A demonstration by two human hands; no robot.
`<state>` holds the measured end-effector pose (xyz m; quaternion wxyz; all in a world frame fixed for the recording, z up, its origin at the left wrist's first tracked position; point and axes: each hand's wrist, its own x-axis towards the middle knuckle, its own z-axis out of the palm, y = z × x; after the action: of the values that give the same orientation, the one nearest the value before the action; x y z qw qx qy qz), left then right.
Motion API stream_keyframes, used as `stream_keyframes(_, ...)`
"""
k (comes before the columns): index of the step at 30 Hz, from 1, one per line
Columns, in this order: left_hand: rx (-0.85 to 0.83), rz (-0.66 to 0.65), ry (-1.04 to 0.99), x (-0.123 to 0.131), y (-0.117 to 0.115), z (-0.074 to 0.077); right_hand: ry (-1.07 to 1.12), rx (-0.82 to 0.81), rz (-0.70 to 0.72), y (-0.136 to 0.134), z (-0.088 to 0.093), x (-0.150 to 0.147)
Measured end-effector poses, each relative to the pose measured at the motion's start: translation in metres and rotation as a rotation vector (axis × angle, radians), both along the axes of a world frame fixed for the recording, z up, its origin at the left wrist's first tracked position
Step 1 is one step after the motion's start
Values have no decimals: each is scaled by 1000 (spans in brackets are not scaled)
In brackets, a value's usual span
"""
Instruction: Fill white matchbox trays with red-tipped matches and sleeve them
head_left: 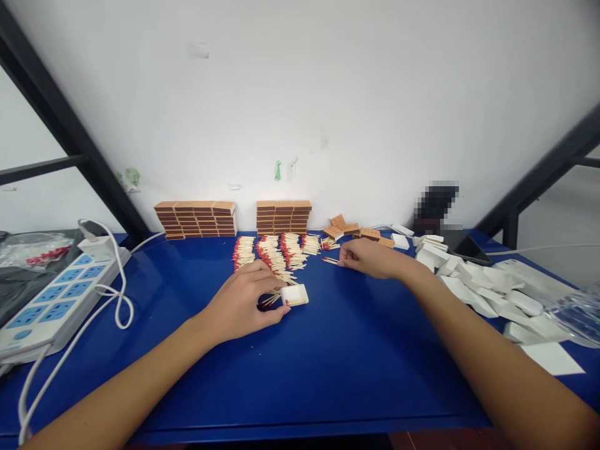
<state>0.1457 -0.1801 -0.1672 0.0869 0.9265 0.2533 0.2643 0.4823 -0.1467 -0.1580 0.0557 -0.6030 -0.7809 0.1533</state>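
Note:
My left hand [246, 300] grips a small white matchbox tray [300, 294] between thumb and fingers, just above or on the blue table. A few matches lie inside the tray, one red head showing at its near left corner. My right hand [365, 257] is closed in a pinch on a few matches [330, 260], their red heads pointing left. Behind the hands, red-tipped matches [293, 251] lie in several rows of piles. Some loose matches [270, 299] show beneath my left fingers, partly hidden by the hand.
Brown matchboxes stand in a wide stack [195, 220] and a narrower stack [284, 217] along the wall. Loose matchbox sleeves [350, 229] lie right of them. White trays [487, 286] are heaped at right, near a blurred dark device [435, 203]. A power strip [60, 294] with cables sits left.

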Motion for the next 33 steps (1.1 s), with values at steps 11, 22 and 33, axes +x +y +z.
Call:
stream_keyframes(11,11,6,4,-1,0,-2,27,2,10,-5,3,-15)
stream_keyframes(22,14,-2,0,0,0,0,10,47,49,-2,-3,-18)
stream_keyframes(33,14,17,-10,0,0,0,230,29,176,-29,18,-50)
